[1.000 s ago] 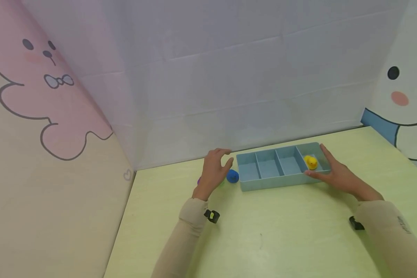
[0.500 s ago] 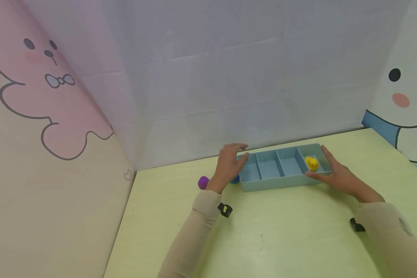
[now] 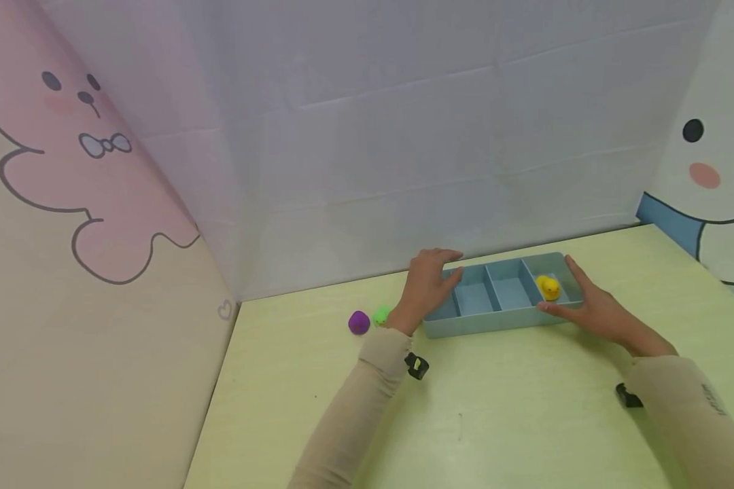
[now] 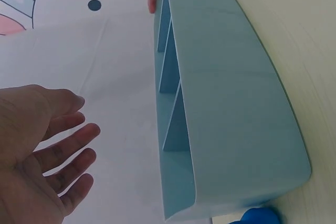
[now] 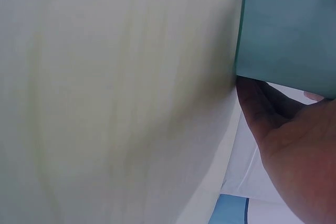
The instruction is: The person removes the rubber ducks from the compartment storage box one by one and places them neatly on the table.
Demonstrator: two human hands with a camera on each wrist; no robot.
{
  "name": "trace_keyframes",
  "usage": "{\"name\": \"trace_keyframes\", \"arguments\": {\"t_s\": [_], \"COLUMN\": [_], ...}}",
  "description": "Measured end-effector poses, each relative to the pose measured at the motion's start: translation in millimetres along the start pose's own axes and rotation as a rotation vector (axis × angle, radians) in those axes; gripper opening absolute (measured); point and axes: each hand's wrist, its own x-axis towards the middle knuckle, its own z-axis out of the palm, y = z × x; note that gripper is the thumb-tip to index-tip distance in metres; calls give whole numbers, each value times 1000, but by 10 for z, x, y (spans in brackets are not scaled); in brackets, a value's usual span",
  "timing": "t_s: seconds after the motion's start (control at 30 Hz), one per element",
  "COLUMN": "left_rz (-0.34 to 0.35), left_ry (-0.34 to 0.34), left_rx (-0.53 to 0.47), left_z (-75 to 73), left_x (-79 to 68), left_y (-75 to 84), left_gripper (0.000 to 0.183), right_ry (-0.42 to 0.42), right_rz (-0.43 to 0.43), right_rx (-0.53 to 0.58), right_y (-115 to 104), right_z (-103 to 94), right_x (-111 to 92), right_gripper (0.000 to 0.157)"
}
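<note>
A blue-grey divided tray [image 3: 478, 324] with several compartments in a row stands near the back wall. Its rightmost compartment holds a small yellow toy duck [image 3: 549, 288]. My right hand [image 3: 602, 314] grips the tray's right end, thumb on the front side and fingers at the far corner. Over the left end of the tray hovers my left hand [image 3: 427, 288], fingers parted and holding nothing. The left wrist view shows this left hand [image 4: 47, 150] apart from the tray wall [image 4: 231, 103]. A blue toy [image 4: 260, 216] sits by the tray's left end, hidden in the head view.
A purple toy [image 3: 359, 323] and a green toy [image 3: 382, 316] lie on the pale yellow table [image 3: 495, 407], left of the tray. The green one is partly covered by my left wrist. A white cloth wall [image 3: 367, 136] rises right behind the table.
My left hand has moved right, from above the small toys to over the tray's left end. The purple and green toys have come into sight; the blue one is now covered. My right hand stays put.
</note>
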Motion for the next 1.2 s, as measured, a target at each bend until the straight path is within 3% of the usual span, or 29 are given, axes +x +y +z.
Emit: {"name": "trace_keyframes", "arguments": {"t_s": [0.43, 0.7, 1.2], "left_rz": [53, 82, 121], "left_ry": [-59, -90, -134], "left_rx": [25, 107, 143], "left_z": [138, 220, 363], "left_x": [123, 179, 282], "left_y": [288, 377, 515], "left_gripper": [33, 33, 32], "right_ry": [-2, -14, -36], "right_rz": [13, 22, 11], "right_rx": [-2, 22, 21], "right_y": [11, -17, -38], "right_z": [2, -16, -60], "right_x": [-6, -5, -16], "right_gripper": [119, 120, 119]}}
